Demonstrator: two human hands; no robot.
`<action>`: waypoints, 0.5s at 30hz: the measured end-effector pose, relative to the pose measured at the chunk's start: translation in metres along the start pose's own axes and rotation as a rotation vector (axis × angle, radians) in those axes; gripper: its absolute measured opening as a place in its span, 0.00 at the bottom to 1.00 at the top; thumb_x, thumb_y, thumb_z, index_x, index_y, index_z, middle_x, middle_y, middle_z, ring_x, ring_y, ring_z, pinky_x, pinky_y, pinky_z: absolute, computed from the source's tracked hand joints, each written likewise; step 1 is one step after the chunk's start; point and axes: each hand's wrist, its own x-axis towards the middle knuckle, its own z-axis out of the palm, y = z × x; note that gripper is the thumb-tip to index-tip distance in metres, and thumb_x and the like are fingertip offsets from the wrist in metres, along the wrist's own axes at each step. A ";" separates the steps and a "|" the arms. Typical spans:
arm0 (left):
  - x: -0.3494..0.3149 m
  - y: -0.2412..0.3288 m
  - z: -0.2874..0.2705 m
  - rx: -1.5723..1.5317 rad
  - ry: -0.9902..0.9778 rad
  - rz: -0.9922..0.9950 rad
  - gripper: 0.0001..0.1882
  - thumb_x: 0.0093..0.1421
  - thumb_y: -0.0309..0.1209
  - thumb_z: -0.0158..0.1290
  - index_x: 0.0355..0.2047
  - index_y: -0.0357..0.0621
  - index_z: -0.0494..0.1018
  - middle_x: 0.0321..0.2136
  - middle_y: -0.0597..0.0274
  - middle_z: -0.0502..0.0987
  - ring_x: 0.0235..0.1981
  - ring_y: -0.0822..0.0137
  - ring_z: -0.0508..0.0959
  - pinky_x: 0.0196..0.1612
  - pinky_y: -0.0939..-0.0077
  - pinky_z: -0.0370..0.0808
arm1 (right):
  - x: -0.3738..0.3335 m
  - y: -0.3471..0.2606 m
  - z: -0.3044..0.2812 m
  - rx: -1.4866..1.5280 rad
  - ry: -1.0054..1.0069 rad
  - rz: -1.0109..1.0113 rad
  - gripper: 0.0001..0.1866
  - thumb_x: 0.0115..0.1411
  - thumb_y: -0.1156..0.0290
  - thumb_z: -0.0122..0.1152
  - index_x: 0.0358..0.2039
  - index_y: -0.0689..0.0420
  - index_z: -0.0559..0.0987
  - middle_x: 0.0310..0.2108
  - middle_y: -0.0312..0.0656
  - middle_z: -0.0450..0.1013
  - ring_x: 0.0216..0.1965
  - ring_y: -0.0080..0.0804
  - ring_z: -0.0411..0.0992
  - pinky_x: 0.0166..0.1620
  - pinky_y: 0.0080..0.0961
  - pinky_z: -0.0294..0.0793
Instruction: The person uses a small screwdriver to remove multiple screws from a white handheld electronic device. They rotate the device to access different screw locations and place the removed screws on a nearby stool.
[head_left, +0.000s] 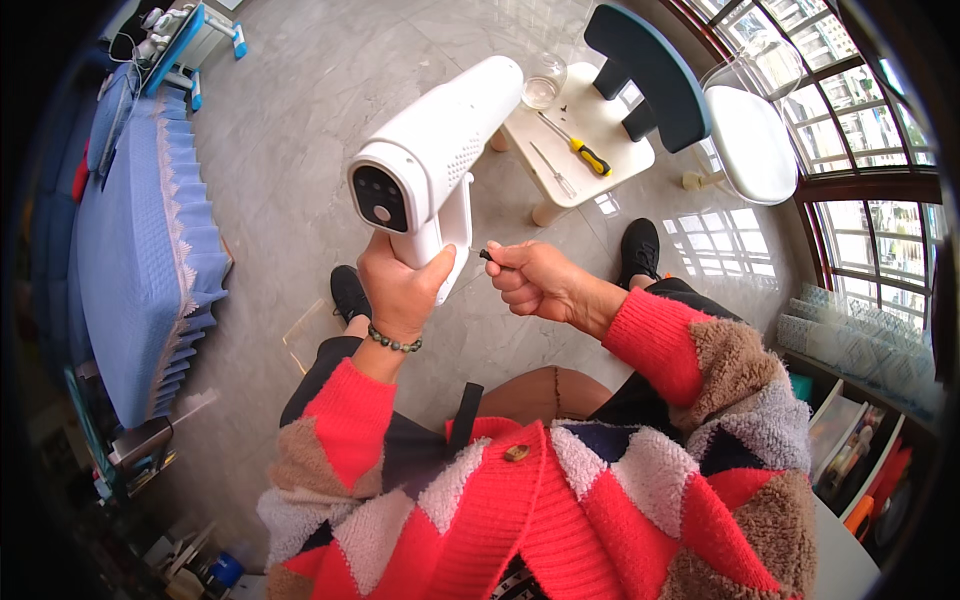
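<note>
My left hand [398,290] is closed round the handle of a white gun-shaped device [450,120], held up in front of me. A glossy black panel with a round button [381,213] faces back toward me on its rear end. Just right of the handle, my right hand [540,280] pinches a small black piece [487,255], its exact kind too small to make out. Beyond, on the cream seat of a small chair [610,135], lie a yellow-and-black screwdriver [578,146] and a thin screwdriver with a clear handle [555,170]. Small dark bits [563,108] lie near them.
A clear glass jar [541,85] stands at the seat's left corner. The chair's dark backrest [655,75] rises behind the tools. A white stool [750,145] stands by the window at right. Blue-covered furniture [135,240] lines the left. An open drawer [855,450] is at lower right.
</note>
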 end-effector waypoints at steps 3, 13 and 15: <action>0.000 0.004 0.000 0.085 -0.017 0.058 0.21 0.41 0.30 0.62 0.36 0.33 0.72 0.30 0.51 0.79 0.31 0.62 0.80 0.35 0.71 0.74 | 0.006 0.001 0.005 -0.447 0.178 -0.395 0.15 0.65 0.61 0.49 0.25 0.56 0.68 0.12 0.30 0.54 0.11 0.25 0.55 0.15 0.26 0.54; 0.012 0.002 -0.001 -0.514 -0.092 -0.582 0.17 0.49 0.24 0.58 0.40 0.34 0.69 0.33 0.59 0.75 0.32 0.68 0.77 0.34 0.74 0.75 | -0.002 0.008 -0.003 -1.609 0.441 -1.099 0.07 0.49 0.69 0.57 0.21 0.53 0.68 0.21 0.36 0.63 0.19 0.29 0.67 0.20 0.29 0.67; 0.012 0.003 0.000 -0.526 -0.103 -0.574 0.15 0.50 0.24 0.57 0.38 0.35 0.69 0.30 0.60 0.74 0.29 0.69 0.77 0.31 0.74 0.75 | -0.002 0.008 -0.004 -1.603 0.418 -1.164 0.06 0.45 0.70 0.57 0.21 0.53 0.68 0.20 0.35 0.61 0.20 0.29 0.67 0.19 0.29 0.66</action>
